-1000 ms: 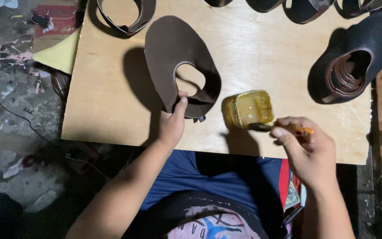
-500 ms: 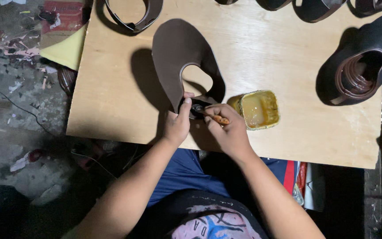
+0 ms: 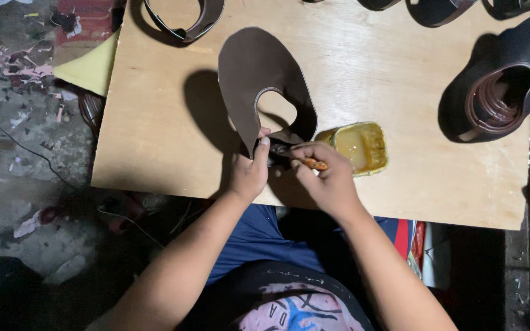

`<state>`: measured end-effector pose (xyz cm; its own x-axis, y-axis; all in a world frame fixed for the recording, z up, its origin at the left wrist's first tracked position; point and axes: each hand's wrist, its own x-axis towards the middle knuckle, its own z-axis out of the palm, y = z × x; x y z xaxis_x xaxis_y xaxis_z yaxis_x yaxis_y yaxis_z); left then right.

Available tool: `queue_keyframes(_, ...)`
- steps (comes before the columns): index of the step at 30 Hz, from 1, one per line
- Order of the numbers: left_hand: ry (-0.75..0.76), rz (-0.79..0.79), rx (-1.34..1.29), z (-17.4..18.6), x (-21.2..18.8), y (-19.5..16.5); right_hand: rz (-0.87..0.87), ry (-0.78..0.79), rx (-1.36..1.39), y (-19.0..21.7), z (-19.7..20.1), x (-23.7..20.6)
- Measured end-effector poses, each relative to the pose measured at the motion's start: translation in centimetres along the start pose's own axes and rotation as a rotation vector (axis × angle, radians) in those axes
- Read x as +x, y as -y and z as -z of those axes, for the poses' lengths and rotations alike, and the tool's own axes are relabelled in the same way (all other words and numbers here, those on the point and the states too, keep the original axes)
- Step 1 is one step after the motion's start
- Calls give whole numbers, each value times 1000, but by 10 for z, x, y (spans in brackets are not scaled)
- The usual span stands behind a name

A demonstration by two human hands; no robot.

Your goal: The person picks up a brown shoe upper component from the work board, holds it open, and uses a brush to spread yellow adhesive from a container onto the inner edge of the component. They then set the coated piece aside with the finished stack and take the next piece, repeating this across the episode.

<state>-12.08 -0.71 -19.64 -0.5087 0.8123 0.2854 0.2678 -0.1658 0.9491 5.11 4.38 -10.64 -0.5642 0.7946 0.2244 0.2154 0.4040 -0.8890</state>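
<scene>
Left hand [image 3: 249, 175]: clamped on the near edge of the brown leather shoe upper [image 3: 259, 76], thumb up against the cut-out notch. The piece is held tilted off the surface [image 3: 154, 141], near end down by the hands, far end raised and casting a shadow to the left.

Right hand [image 3: 326, 178]: closed around a small brush with an orange handle [image 3: 315, 164]. The tip is pointed left at the pinched edge of the upper, just beside the left thumb. The bristles are hidden by the fingers, so contact cannot be confirmed. The two hands are nearly touching.

Yellow glue tub [image 3: 357, 146]: on the surface just right of the right hand, lid off, amber adhesive visible inside.

Step judged in hand: adhesive is being brushed onto the lower tab of the upper, near the notch. Only the near edge appears to be worked.

What the next move calls for, as a judgement: the upper must be held steady at the edge while the brush is run along it; the grip will have to be shifted clear of any wet strip; the brush will need a short reach right to the tub for reloading. Smearing glue onto the outer face is the risk.

Further out: a dark assembled shoe upper [image 3: 510, 79] at the right, a curved brown strap piece [image 3: 185, 24] at the top edge, a yellow sheet [image 3: 90, 67] hanging off the left corner. Littered floor [image 3: 19, 122] at left.
</scene>
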Motion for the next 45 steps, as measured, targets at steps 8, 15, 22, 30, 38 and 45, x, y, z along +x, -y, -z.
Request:
queue_keyframes(8, 11, 174, -21, -5, -7, -5, -236, 136, -41, 5, 15, -16)
queue_keyframes(15, -45, 51, 105, 2, -7, -24, -54, -299, -131, 27, 76, -43)
queue_keyframes(22, -42, 180, 308, -1, -6, -49, -453, -194, -282, 18, 101, -33)
queue_keyframes(30, -75, 295, 323, -2, -3, -51, -182, -297, -89, 47, 114, -71)
queue_keyframes(38, -75, 206, 271, -6, -8, -41, 63, 44, -50, 31, 22, -38)
queue_keyframes(45, -10, 181, 274, 2, -8, -33, 37, 91, -15, 18, 5, -20)
